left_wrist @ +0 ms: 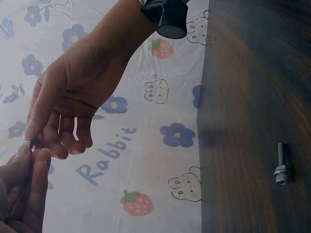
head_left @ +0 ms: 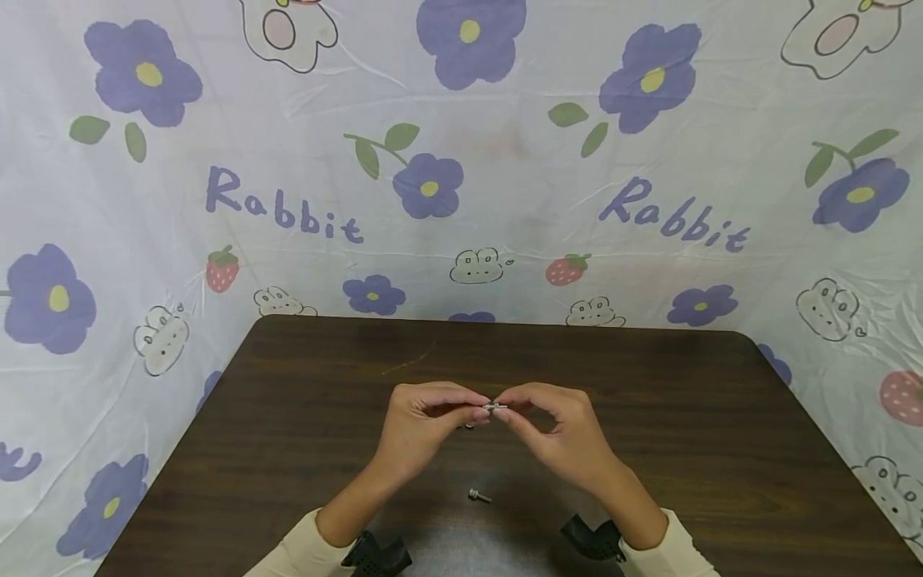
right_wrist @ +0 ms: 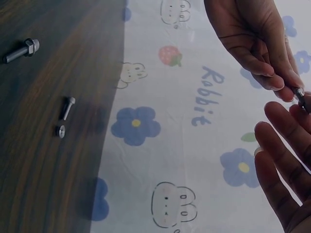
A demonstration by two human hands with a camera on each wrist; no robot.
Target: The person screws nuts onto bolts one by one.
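My left hand [head_left: 421,421] and right hand [head_left: 561,418] meet above the table, fingertips almost touching. Between them is a small silver screw [head_left: 494,406], lying roughly level. The left thumb and forefinger pinch one end of it, and the right thumb and forefinger pinch the other. Fingertips cover much of the screw [right_wrist: 299,96], so whether a nut or washer sits on it I cannot tell. In the right wrist view the other fingers of the right hand [right_wrist: 286,160] are spread loosely.
A larger bolt [head_left: 479,496] with a collar near its head lies on the dark wooden table [head_left: 288,449], nearer me than the hands. Beyond it, a smaller screw [right_wrist: 68,108] lies beside a small round nut or washer [right_wrist: 60,131]. Printed cloth [head_left: 505,136] hangs behind the table.
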